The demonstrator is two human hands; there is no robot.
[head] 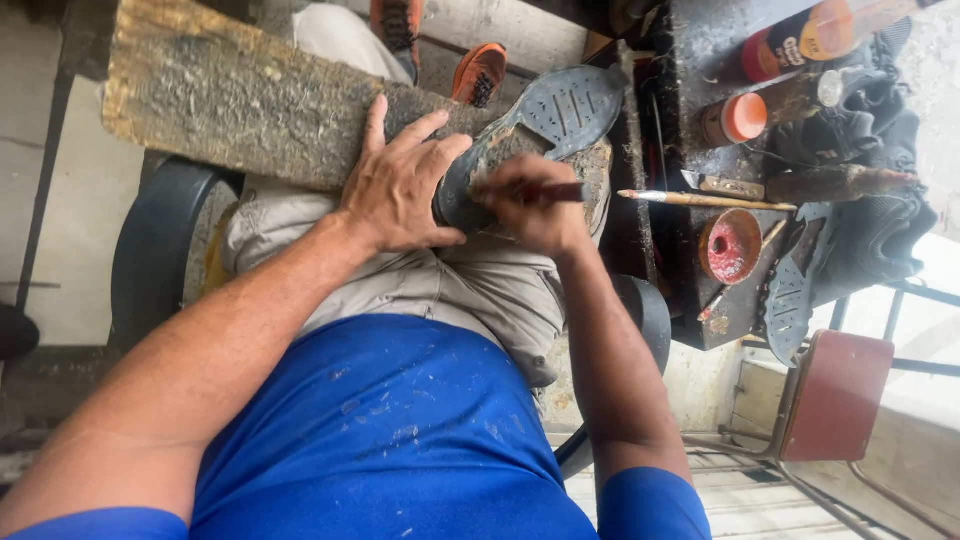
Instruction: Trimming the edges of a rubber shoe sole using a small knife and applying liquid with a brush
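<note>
Red-and-orange labelled bottle [800,38] lying top right on the dark bench [700,60], small orange-capped jar [733,119] just below

Rough, worn wooden board [230,95]; matt grey rubber sole [560,105]
</note>
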